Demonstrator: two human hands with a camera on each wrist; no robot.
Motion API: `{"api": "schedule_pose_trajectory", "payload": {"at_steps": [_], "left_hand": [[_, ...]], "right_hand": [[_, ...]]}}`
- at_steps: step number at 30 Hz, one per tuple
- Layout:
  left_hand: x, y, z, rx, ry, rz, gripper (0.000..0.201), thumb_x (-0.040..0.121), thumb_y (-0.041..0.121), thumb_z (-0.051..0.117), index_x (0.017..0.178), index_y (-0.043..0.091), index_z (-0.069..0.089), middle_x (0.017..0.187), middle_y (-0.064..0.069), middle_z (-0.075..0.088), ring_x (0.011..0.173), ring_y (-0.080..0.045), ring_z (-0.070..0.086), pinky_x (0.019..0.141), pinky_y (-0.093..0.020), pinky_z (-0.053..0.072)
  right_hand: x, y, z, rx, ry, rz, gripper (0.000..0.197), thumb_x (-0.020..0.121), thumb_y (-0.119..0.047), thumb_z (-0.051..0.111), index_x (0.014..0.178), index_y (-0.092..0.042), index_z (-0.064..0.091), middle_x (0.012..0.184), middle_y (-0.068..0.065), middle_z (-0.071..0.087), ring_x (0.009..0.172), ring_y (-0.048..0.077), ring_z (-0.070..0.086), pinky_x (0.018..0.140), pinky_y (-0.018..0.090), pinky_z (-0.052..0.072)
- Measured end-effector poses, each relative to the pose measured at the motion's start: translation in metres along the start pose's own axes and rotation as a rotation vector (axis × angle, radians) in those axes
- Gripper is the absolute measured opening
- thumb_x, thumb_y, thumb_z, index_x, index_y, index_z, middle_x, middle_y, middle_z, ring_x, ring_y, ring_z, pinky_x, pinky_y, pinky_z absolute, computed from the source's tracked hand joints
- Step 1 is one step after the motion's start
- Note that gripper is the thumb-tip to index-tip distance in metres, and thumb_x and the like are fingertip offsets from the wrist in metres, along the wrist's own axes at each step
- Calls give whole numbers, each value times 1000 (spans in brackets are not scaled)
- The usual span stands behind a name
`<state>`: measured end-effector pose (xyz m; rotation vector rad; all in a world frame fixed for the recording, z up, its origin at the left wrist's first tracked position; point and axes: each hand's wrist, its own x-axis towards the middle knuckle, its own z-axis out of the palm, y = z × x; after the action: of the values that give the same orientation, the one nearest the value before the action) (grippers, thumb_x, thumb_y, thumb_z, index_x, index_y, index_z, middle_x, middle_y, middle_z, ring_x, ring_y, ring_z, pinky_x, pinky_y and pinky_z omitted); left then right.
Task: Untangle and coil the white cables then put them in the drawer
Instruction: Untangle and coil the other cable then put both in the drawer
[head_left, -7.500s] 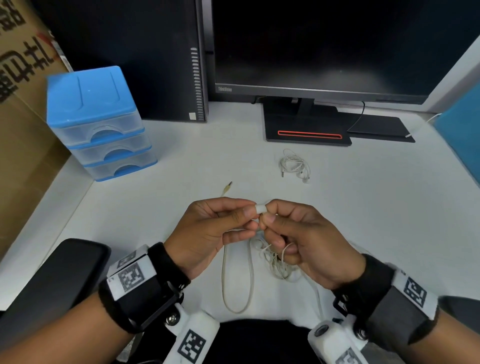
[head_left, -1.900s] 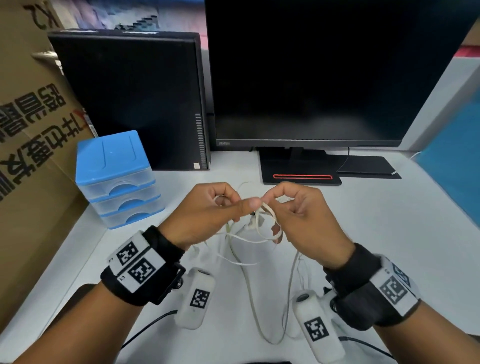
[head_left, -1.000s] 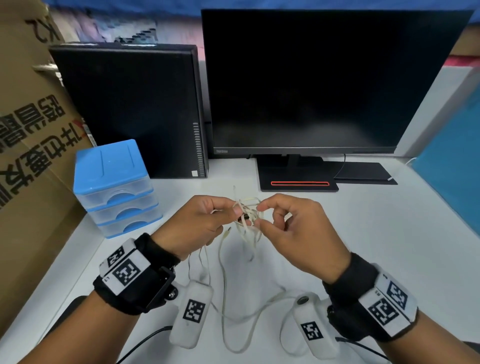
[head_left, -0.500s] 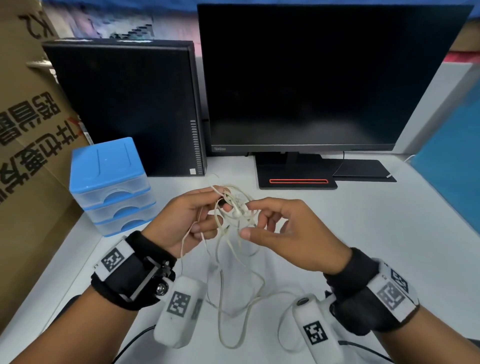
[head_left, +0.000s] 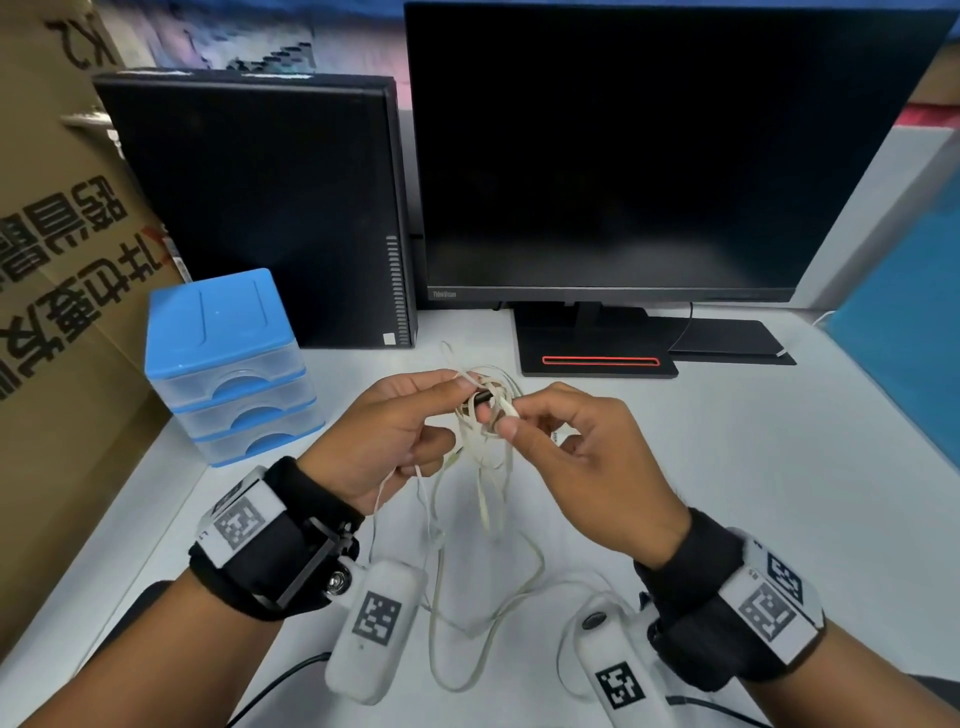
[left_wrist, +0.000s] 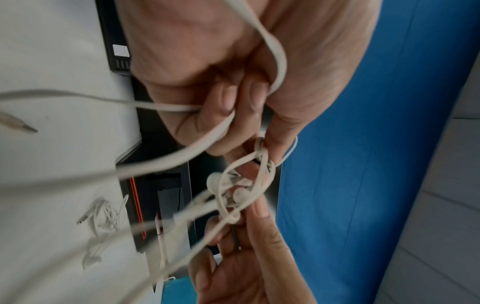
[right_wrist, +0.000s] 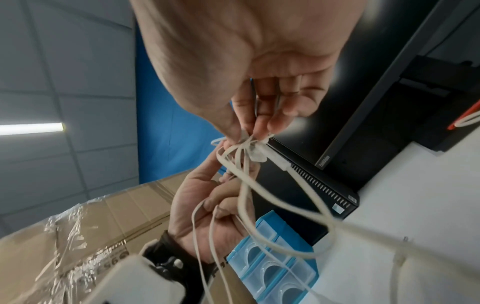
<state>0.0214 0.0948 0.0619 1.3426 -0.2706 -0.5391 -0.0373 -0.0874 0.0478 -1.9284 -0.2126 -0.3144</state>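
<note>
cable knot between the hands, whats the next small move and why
Probably ease one loop out of the cable knot with the right hand while the left hand holds the rest. Both hands pinch the tangle above the desk, strands hang loose below, and the wrist views show earbuds still wound in, so coiling or going to the drawer unit seems premature.

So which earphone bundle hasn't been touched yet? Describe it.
Start at the monitor stand with its red stripe. On the white desk just in front of it lies a small tangled earphone bundle. Unlike the tangle pinched by both hands, it lies alone, untouched.
</note>
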Motion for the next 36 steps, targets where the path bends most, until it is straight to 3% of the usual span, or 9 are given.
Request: {"api": "schedule_pose_trajectory", "payload": {"at_steps": [5, 9, 12, 17, 23, 27, 29, 33, 36], "left_hand": [[0, -3, -3, 81, -2, 27, 14, 82, 26, 64, 84, 17, 74, 84, -6, 62, 40, -8, 22, 45, -21, 20], [-3, -2, 1, 148, -98, 57, 8, 81, 21, 65, 79, 16, 70, 63, 1, 50, 40, -6, 23, 48, -28, 13], [-5, -1, 0, 161, -143, 71, 12, 74, 23, 70, 80, 13, 67, 57, 5, 44, 42, -6, 24, 49, -28, 13], [-5, 0, 6, 152, -44, 99, 11, 81, 18, 71, 74, 14, 64, 54, 11, 48, 41, -7, 21, 45, -23, 14], [-3, -1, 4, 140, -3, 169, 5, 83, 21, 65, 82, 16, 65, 63, -4, 44, 42, -8, 25, 41, -17, 24], [-5, -1, 5, 282, -21, 288, 5, 86, 13, 70, 84, 11, 66, 66, 9, 56, 44, -5, 35, 43, -15, 32], [-7, -1, 11, 311, -40, 317, 3, 87, -1, 64, 86, -1, 61, 66, 14, 60, 43, -2, 45, 47, -8, 36], [-9, -2, 17, 286, -73, 312, 12, 86, -11, 62, 81, -1, 60, 65, 16, 61, 42, 1, 49, 48, -4, 36], [-8, -1, 11, 239, -57, 301, 6, 77, 8, 70, 78, 6, 65, 60, 13, 59, 41, -4, 32, 43, -13, 28]], "right_hand": [[1, -4, -2, 106, -42, 54, 21, 79, -20, 80, 73, -8, 65, 65, 8, 53, 63, 8, 47, 58, 15, 41], [2, -3, -1, 188, -66, 93, 28, 69, -24, 84, 63, -10, 60, 54, -3, 49, 52, 10, 42, 52, 19, 38], [2, -3, 0, 277, -96, 122, 28, 76, -13, 79, 63, -3, 56, 48, -7, 43, 42, 4, 34, 45, 13, 31], [3, -1, -6, 172, -131, 71, 33, 72, -20, 86, 65, -14, 55, 62, 2, 47, 59, 12, 44, 58, 23, 41], [-1, -4, -5, 22, 7, -24, 22, 84, -14, 76, 74, -12, 57, 75, 14, 56, 51, 4, 45, 47, 10, 32], [-1, -1, -2, -17, 151, -86, 20, 89, -20, 67, 75, -21, 53, 77, 12, 61, 68, 30, 62, 48, 44, 49], [-1, -2, -2, -24, 201, -104, 18, 89, -21, 64, 75, -20, 51, 78, 12, 64, 71, 35, 63, 52, 50, 52], [-3, -2, -3, -90, 249, -167, 23, 86, -10, 67, 71, -14, 52, 65, 2, 58, 58, 18, 53, 50, 23, 42], [-7, -2, 1, -138, 237, -199, 26, 85, -12, 70, 69, -12, 51, 60, -2, 51, 50, 8, 41, 51, 10, 29]]}}
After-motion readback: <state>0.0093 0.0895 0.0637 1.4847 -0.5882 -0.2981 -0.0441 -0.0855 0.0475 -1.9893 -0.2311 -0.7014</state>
